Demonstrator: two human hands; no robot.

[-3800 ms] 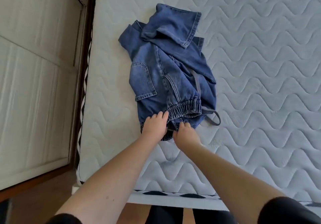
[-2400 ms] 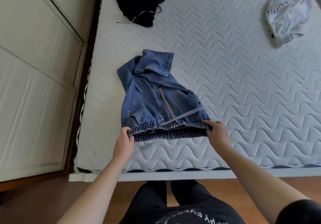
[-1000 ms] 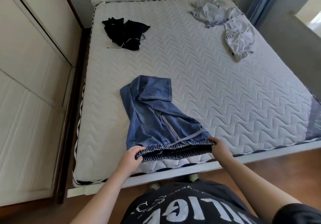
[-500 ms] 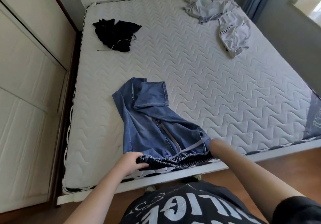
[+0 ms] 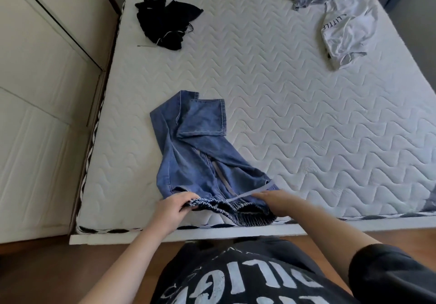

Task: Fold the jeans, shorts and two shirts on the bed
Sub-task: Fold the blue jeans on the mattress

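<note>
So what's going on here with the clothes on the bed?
A person is sorting out a pair of blue jeans at the near edge of the mattress. The left hand grips the elastic waistband, while the right hand lies across the waistband's other end with its fingers fairly straight. The jeans are crumpled, not folded. Farther off, a black garment and two light grey shirts lie in heaps, untouched.
</note>
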